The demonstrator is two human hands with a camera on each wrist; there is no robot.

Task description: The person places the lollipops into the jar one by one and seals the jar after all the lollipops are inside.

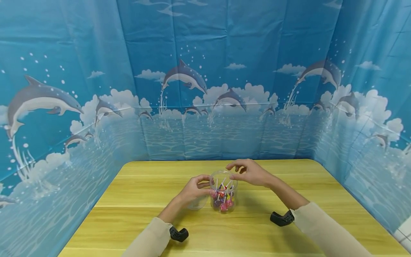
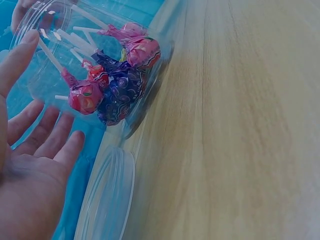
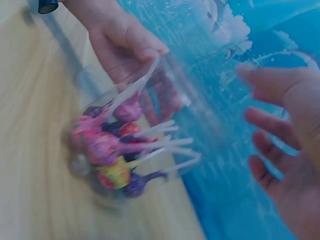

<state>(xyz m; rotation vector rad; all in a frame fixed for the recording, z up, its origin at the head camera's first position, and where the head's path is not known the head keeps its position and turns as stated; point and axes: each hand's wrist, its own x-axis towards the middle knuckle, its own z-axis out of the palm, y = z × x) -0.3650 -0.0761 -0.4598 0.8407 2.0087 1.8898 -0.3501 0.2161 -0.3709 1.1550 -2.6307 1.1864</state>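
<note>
A clear plastic jar [image 1: 223, 206] stands on the wooden table, its mouth uncovered. Wrapped lollipops [image 2: 120, 85] in pink, purple, red and yellow fill its lower part, white sticks pointing toward the mouth. My left hand [image 1: 196, 189] holds the jar from the left, thumb near the rim and fingers along the side. Over the right side of the rim hovers my right hand [image 1: 248, 173], fingers loosely bent and apart, nothing between them. In the right wrist view that hand [image 3: 290, 130] is beyond the jar's mouth. Beside the jar lies a clear round lid [image 2: 112, 195], partly behind my left hand in the head view.
The yellow wood-grain table [image 1: 135, 200] reaches back to a blue dolphin-print curtain [image 1: 205, 135], which also encloses both sides. Black wrist mounts [image 1: 178, 234] sit at the cuffs of the light sleeves.
</note>
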